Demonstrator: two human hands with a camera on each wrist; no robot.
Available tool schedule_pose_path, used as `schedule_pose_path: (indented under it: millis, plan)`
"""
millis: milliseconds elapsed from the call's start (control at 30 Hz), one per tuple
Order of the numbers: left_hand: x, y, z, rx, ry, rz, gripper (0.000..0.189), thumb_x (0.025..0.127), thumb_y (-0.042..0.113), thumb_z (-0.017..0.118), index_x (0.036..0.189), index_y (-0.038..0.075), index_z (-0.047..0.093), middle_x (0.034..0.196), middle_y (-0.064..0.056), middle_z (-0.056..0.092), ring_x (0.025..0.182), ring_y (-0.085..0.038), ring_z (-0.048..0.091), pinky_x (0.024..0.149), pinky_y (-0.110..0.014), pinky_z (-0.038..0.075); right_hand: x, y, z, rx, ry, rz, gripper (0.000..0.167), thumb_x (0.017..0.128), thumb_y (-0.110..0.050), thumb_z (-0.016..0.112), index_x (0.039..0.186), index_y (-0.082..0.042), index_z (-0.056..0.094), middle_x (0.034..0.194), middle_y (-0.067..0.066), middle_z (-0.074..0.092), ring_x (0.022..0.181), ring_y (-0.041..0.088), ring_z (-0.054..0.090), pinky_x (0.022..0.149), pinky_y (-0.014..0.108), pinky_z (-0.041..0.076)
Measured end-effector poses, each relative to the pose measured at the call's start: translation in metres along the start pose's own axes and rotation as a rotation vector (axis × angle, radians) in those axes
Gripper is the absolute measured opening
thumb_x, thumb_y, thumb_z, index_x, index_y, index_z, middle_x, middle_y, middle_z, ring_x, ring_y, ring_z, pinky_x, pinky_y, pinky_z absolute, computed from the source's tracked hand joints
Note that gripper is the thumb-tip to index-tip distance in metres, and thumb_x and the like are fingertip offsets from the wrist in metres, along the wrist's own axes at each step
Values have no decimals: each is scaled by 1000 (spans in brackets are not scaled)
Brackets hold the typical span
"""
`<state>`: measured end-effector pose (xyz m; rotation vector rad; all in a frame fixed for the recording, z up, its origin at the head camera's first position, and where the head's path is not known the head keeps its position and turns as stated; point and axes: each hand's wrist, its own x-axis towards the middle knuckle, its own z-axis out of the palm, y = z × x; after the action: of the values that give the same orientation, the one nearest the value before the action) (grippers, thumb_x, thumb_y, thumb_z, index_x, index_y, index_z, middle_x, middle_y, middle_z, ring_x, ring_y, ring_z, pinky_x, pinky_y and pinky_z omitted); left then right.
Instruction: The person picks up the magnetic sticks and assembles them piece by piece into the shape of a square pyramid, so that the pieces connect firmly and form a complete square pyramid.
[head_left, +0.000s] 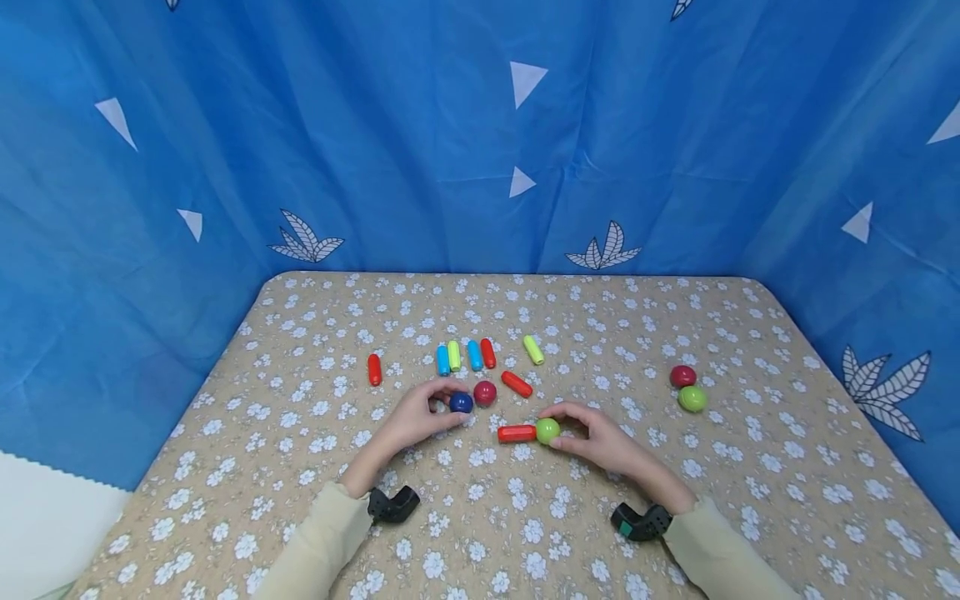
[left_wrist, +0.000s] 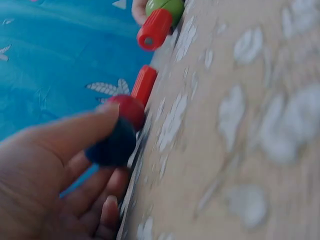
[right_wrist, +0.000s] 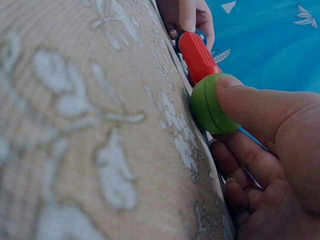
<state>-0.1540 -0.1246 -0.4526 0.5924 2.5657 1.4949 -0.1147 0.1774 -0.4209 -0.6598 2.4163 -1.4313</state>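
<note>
My left hand pinches a dark blue ball between thumb and fingers, low over the cloth. Just right of it sits a dark red ball, partly covered by the thumb and blue ball in the left wrist view. My right hand grips a green ball with a seam around it, seen close in the right wrist view. A ribbed red stick meets that ball end-on and points left, toward my left hand. Another red stick lies slanted behind them.
Farther back lie blue sticks, yellow-green sticks and a red stick. One red stick lies off to the left. At the right are a red ball and a green ball. Blue curtains border the flowered tablecloth.
</note>
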Motion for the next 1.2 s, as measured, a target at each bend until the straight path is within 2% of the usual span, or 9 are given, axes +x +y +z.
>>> schedule_pose_path:
  millis: [200, 333, 533, 667, 900, 1200]
  plan:
    - [-3, -1, -7, -103, -128, 16, 35, 77, 22, 79, 106, 7, 65, 94, -1, 62, 86, -18, 57, 74, -31, 48, 0, -2, 0, -13, 4, -5, 33, 83, -1, 68, 115, 0, 60, 111, 7, 59, 108, 28, 51, 96, 50, 35]
    - [-4, 2, -7, -121, -202, 19, 35, 78, 22, 78, 107, 10, 63, 95, 1, 62, 88, -17, 58, 73, -31, 48, 1, -1, 0, -27, 6, -9, 33, 84, -2, 68, 115, 0, 60, 109, 7, 59, 106, 28, 52, 94, 50, 37]
    - [-5, 5, -3, -209, -260, 46, 35, 80, 8, 75, 111, 4, 60, 98, -5, 62, 89, -20, 59, 76, -31, 51, 5, 24, 2, -52, 18, -25, 35, 84, -6, 69, 118, -5, 60, 111, 4, 59, 106, 25, 53, 94, 48, 38]
    - [-5, 7, 1, -245, -257, 38, 35, 80, 3, 73, 113, 0, 59, 100, -8, 63, 90, -21, 61, 77, -31, 51, 7, 34, 1, -50, 17, -34, 35, 84, -14, 70, 118, -11, 61, 111, -1, 59, 107, 20, 53, 95, 45, 38]
    - [-3, 8, 7, -173, -211, 38, 36, 79, 2, 74, 112, -4, 61, 102, -11, 64, 93, -27, 60, 76, -35, 52, 7, 36, 1, -52, 10, -51, 35, 85, -21, 70, 118, -13, 61, 111, -2, 60, 106, 20, 53, 94, 46, 39]
    - [-5, 14, 18, -105, -178, 61, 34, 78, 14, 78, 108, 8, 65, 97, 2, 63, 87, -13, 59, 69, -28, 50, 8, 34, 2, -46, 28, -34, 35, 84, -18, 70, 118, -13, 62, 111, -1, 60, 105, 21, 54, 92, 45, 40]
